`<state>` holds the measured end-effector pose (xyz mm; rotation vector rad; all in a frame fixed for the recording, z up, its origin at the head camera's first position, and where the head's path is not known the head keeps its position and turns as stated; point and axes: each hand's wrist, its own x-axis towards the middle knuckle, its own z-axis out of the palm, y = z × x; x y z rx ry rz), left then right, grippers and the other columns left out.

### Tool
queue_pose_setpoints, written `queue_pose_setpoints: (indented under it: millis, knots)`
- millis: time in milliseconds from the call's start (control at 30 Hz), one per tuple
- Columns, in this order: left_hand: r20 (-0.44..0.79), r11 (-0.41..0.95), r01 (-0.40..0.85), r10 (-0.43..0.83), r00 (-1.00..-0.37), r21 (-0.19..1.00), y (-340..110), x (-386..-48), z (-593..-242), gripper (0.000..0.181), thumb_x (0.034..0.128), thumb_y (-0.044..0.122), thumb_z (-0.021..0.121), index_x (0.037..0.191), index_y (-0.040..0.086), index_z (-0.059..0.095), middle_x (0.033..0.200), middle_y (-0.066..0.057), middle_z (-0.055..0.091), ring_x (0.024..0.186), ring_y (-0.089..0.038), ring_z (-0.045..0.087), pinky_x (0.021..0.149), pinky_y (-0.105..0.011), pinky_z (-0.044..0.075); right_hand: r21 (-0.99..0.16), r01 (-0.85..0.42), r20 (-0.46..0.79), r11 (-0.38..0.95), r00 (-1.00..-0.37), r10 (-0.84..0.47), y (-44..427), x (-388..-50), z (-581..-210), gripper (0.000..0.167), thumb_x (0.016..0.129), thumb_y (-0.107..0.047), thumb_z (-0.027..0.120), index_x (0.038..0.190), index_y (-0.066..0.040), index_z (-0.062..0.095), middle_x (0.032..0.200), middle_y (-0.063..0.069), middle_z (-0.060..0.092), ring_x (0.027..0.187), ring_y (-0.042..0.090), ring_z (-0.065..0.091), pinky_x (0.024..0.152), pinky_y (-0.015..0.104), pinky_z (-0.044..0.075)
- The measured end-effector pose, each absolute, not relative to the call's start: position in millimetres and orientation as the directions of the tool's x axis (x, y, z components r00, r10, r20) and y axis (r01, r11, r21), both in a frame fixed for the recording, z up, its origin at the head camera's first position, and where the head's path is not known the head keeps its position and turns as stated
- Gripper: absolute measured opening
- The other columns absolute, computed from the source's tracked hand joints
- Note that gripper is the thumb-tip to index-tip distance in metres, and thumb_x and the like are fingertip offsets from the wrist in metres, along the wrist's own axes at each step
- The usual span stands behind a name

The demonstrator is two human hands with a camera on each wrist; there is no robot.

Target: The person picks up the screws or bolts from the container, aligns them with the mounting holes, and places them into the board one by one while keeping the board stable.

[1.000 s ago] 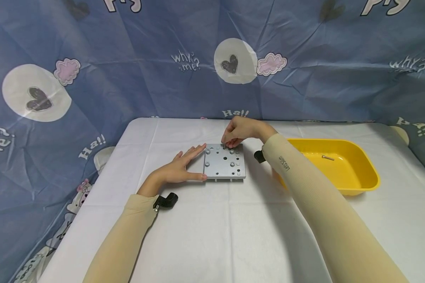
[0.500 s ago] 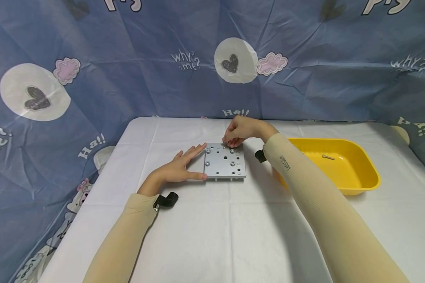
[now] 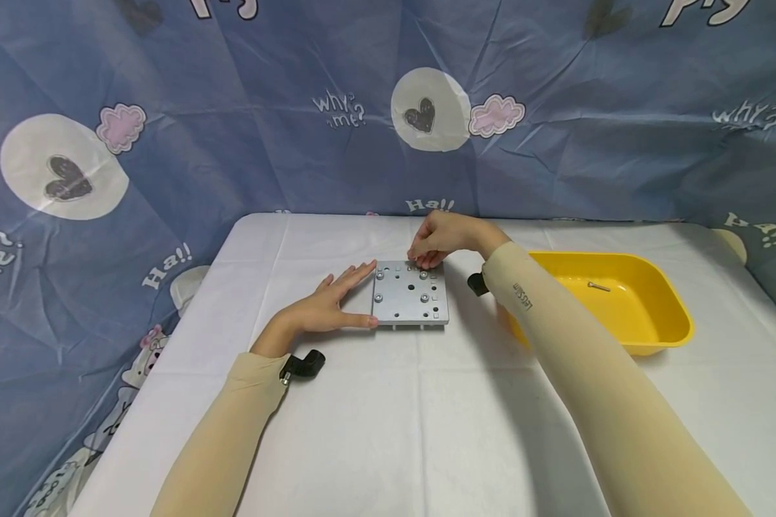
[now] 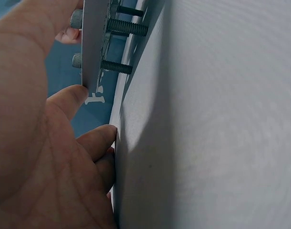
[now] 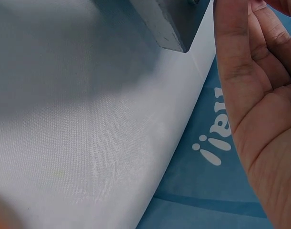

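A grey metal plate [image 3: 401,303] with several holes and bolts stands raised above the white table, shown in the head view. Threaded bolt shafts [image 4: 128,27] stick out of its underside in the left wrist view. My left hand [image 3: 320,313] touches the plate's left edge, index finger and thumb spread to its two corners. At the far edge, my right hand [image 3: 445,237] has its fingertips together on a bolt [image 3: 409,268], mostly hidden by the fingers. In the right wrist view, only a plate corner [image 5: 171,28] shows beside the right hand.
A yellow tray [image 3: 675,330] stands at the right, partly behind my right sleeve [image 3: 569,359]. One loose bolt [image 3: 598,286] lies inside it. A blue printed cloth [image 3: 336,165] hangs behind the table's far edge.
The bolt under my right fingertips stood upright above the plate a second ago; now it sits lower, close to the surface. My right hand has shifted very slightly right. The left hand stays put.
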<state>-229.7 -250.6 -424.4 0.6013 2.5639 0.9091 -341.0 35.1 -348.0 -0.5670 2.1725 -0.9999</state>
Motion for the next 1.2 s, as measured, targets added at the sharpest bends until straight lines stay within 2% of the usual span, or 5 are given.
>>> queue_pose_setpoints:
  millis: [200, 567, 800, 1067, 1200]
  knots:
    - [-0.181, 0.696, 0.268, 0.499, -0.848, 0.667, -250.6, -226.4, -422.7, 0.111, 0.0921, 0.055, 0.082, 0.174, 0.035, 0.01, 0.183, -0.005, 0.008, 0.171, -0.032, -0.003, 0.135, -0.059, -0.012, -0.782, -0.112, -0.393, 0.613, -0.675, -0.625, 37.0, -338.8, -345.3, 0.022, 0.104, -0.011, 0.069, 0.111, 0.007, 0.078, 0.083, 0.003, 0.076, 0.076, 0.01, 0.072, 0.077, 0.024, 0.064]
    - [-0.164, 0.685, 0.276, 0.503, -0.849, 0.674, -251.6, -227.6, -424.1, 0.117, 0.0861, 0.068, 0.081, 0.174, 0.037, 0.01, 0.183, -0.009, 0.009, 0.17, -0.035, -0.001, 0.135, -0.061, -0.011, -0.775, -0.136, -0.379, 0.617, -0.681, -0.626, 51.9, -338.1, -340.8, 0.023, 0.105, -0.012, 0.066, 0.116, 0.006, 0.076, 0.087, 0.004, 0.076, 0.082, 0.012, 0.073, 0.081, 0.026, 0.065]
    - [-0.183, 0.694, 0.271, 0.506, -0.843, 0.667, -249.8, -228.0, -421.2, 0.114, 0.0896, 0.06, 0.082, 0.174, 0.037, 0.009, 0.183, -0.005, 0.008, 0.171, -0.031, -0.003, 0.135, -0.058, -0.013, -0.777, -0.132, -0.376, 0.616, -0.687, -0.622, 71.0, -339.7, -340.3, 0.026, 0.105, -0.014, 0.068, 0.12, 0.006, 0.074, 0.093, 0.006, 0.077, 0.087, 0.014, 0.073, 0.086, 0.03, 0.066]
    - [-0.183, 0.694, 0.272, 0.506, -0.843, 0.666, -250.5, -230.7, -423.8, 0.114, 0.0896, 0.062, 0.081, 0.174, 0.038, 0.008, 0.183, -0.004, 0.007, 0.171, -0.03, -0.003, 0.136, -0.057, -0.012, -0.755, -0.129, -0.384, 0.642, -0.707, -0.594, 92.0, -338.6, -338.6, 0.032, 0.105, -0.019, 0.069, 0.125, 0.006, 0.072, 0.103, 0.009, 0.078, 0.092, 0.015, 0.074, 0.091, 0.032, 0.065]
    - [-0.18, 0.695, 0.278, 0.508, -0.842, 0.663, -251.0, -232.0, -425.3, 0.114, 0.0899, 0.061, 0.081, 0.174, 0.039, 0.008, 0.183, -0.004, 0.007, 0.171, -0.03, -0.003, 0.136, -0.057, -0.012, -0.75, -0.133, -0.377, 0.647, -0.718, -0.585, 103.2, -339.8, -339.6, 0.033, 0.105, -0.02, 0.069, 0.126, 0.006, 0.071, 0.102, 0.009, 0.078, 0.092, 0.015, 0.074, 0.09, 0.031, 0.065]
